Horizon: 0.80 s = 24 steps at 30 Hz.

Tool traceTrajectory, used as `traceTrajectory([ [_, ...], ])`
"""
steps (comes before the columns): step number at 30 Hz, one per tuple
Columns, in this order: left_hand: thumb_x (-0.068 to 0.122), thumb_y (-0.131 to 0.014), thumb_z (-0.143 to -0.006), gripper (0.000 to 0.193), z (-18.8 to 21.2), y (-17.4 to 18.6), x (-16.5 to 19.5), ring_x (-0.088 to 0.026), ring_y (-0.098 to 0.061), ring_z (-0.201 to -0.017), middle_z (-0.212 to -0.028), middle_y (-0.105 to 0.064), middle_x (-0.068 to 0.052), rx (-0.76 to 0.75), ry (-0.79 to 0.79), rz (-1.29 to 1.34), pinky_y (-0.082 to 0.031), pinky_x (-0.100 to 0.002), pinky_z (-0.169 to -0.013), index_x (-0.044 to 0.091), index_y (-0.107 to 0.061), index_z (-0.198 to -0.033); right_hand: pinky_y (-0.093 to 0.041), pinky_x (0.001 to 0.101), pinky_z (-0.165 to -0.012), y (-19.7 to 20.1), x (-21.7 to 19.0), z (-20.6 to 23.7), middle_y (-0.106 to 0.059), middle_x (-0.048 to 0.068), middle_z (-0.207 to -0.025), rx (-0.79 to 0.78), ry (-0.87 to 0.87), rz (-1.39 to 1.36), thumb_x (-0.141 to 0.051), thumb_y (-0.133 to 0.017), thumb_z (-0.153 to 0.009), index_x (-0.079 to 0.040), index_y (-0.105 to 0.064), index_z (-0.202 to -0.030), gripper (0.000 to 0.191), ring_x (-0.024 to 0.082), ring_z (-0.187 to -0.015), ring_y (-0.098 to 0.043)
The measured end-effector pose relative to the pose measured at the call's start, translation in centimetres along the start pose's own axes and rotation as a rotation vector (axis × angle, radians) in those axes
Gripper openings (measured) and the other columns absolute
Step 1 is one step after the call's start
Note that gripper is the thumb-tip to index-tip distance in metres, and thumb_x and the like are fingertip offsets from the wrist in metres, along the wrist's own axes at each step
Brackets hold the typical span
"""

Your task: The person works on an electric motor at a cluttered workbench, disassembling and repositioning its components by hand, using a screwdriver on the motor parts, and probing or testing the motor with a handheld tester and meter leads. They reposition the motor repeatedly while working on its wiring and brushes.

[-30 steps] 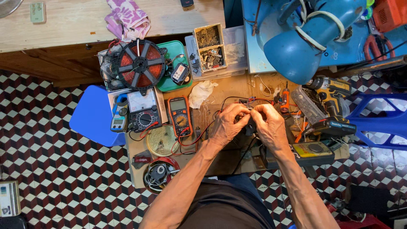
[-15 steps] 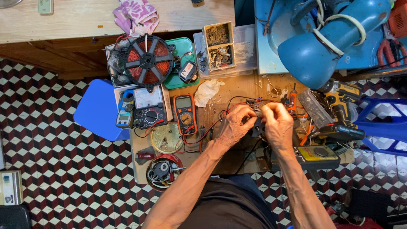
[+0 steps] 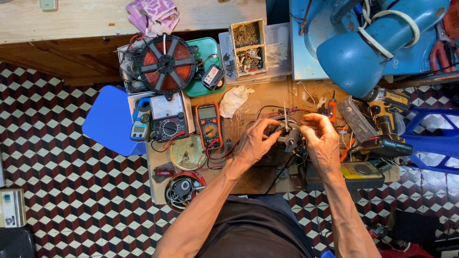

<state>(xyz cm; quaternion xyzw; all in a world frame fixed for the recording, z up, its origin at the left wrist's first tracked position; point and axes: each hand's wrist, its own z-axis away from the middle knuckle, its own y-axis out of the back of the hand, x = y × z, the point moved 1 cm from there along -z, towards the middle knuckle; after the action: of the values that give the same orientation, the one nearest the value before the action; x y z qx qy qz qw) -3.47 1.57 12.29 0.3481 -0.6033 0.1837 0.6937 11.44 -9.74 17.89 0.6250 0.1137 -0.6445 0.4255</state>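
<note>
The left hand (image 3: pixel 256 143) was curled over the left side of a small round motor-like part (image 3: pixel 287 135), its fingers (image 3: pixel 267 130) bent and closed against the grey metal body, thumb tucked under. The right hand (image 3: pixel 321 138) hovered just to the right of the part, its fingers (image 3: pixel 311 122) drawn together in a pinch over thin wires (whether a wire was actually nipped between them could not be told). Both forearms came up from the near edge of the scene and angled inward, wrists slightly cocked, the hands nearly meeting over the part. The part sat on the wooden tabletop (image 3: pixel 258 98), roughly in the middle, amid a tangle of black and red leads. Left of the left hand lay an orange multimeter (image 3: pixel 208 125), and further left an analogue meter (image 3: pixel 167 122) with a small blue clamp meter (image 3: pixel 139 128) beside it. Farther away stood a round coil with copper-red windings (image 3: pixel 164 64) and a green tray (image 3: pixel 208 62). To the right of the right hand lay a yellow and black cordless drill (image 3: pixel 385 107), and nearer, a yellow meter (image 3: pixel 361 169). A blue lamp shade (image 3: pixel 363 52) hung at the far right, above the checked tile floor (image 3: pixel 57 191).
</note>
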Motion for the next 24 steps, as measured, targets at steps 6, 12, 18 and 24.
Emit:
traceTrajectory([
  [6,0.018,-0.075,-0.089,0.022,-1.1,-1.1,-0.4,-0.026,-0.073,-0.096,-0.113,-0.072,-0.01,-0.034,-0.055,-0.031,-0.061,-0.035,-0.076,0.008,-0.07,-0.108,-0.054,0.0322,-0.079,-0.9,0.1,-0.8,-0.067,0.011,-0.105,-0.119,0.072,0.331,-0.021,-0.07,-0.092,-0.003,-0.071,-0.115,0.029,0.02,-0.088,-0.066],
  [12,0.019,-0.077,-0.086,0.024,-1.2,-0.8,-0.2,-0.03,-0.073,-0.098,-0.113,-0.072,-0.009,-0.004,-0.082,-0.103,-0.058,-0.038,-0.082,0.01,-0.073,-0.108,-0.054,0.033,-0.075,-1.1,0.7,-4.1,-0.07,0.011,-0.097,-0.267,0.077,0.412,-0.029,-0.073,-0.092,-0.002,-0.074,-0.106,0.03,0.018,-0.086,-0.068],
  [18,0.023,-0.077,-0.087,0.023,-1.2,-0.3,0.7,-0.028,-0.073,-0.097,-0.112,-0.072,-0.007,-0.028,-0.087,-0.116,-0.059,-0.038,-0.082,0.015,-0.075,-0.108,-0.051,0.0288,-0.062,0.6,1.5,-2.9,-0.068,0.006,-0.078,-0.174,-0.08,0.271,-0.022,-0.069,-0.096,0.0,-0.071,-0.099,0.022,0.011,-0.071,-0.061],
  [24,0.025,-0.076,-0.09,0.017,-1.3,-0.3,1.1,-0.026,-0.074,-0.093,-0.11,-0.073,-0.006,-0.037,-0.086,-0.157,-0.06,-0.038,-0.08,0.015,-0.075,-0.104,-0.05,0.0255,-0.063,0.2,0.8,-0.9,-0.068,0.002,-0.079,-0.054,-0.022,0.234,-0.017,-0.071,-0.095,-0.001,-0.072,-0.1,0.017,0.008,-0.071,-0.06],
])
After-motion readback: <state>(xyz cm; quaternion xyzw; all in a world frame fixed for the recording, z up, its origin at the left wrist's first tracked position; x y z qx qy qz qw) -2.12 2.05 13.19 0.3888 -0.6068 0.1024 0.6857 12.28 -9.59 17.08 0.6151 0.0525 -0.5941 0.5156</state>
